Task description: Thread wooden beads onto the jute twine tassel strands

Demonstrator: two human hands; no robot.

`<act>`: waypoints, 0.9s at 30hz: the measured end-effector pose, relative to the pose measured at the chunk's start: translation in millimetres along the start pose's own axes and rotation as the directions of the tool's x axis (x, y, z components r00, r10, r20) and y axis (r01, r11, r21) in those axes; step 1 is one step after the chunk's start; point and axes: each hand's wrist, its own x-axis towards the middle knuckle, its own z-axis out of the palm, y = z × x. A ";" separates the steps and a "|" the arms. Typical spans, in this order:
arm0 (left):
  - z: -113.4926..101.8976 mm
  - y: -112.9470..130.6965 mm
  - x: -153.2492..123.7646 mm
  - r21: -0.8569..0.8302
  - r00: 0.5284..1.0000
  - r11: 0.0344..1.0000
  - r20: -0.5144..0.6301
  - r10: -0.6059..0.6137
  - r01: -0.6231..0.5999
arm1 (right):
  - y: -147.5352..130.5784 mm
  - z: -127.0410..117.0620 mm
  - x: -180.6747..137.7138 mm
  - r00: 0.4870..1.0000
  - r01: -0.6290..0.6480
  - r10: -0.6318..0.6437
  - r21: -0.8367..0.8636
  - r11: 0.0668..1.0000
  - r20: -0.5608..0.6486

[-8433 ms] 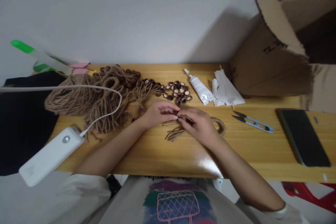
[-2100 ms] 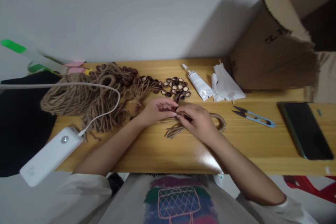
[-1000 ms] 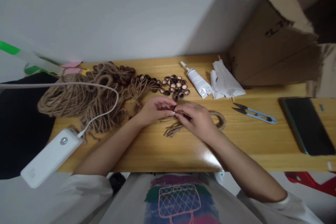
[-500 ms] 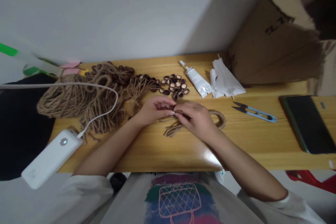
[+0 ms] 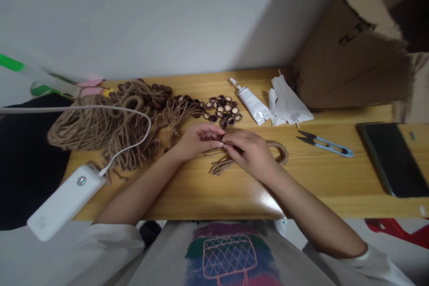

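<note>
My left hand point(image 5: 200, 140) and my right hand point(image 5: 254, 151) meet fingertip to fingertip over the table. Pinched between them is a small dark nut shell point(image 5: 222, 138), mostly covered by the fingers. Under and beside my right hand lies a jute cord piece, its wrapped loop point(image 5: 284, 154) showing at the right and its loose strand ends point(image 5: 219, 167) at the left. My right palm hides its middle. Just beyond the hands, halved nut shells point(image 5: 224, 108) lie in a cluster, some with pale insides facing up.
At the left are heaped jute cords point(image 5: 83, 125) and a white power bank point(image 5: 67, 203) with its cable. A glue tube point(image 5: 253, 103), crumpled tissue point(image 5: 290, 100) and blue thread snips point(image 5: 326, 145) lie right of the shells. Farther right are a phone point(image 5: 392, 158) and a cardboard box point(image 5: 351, 62).
</note>
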 end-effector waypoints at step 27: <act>-0.3 -0.7 -0.4 -0.013 1.000 1.000 0.014 0.007 -0.007 | 1.0 -1.3 -1.0 0.997 -0.061 0.059 -0.027 0.998 -0.049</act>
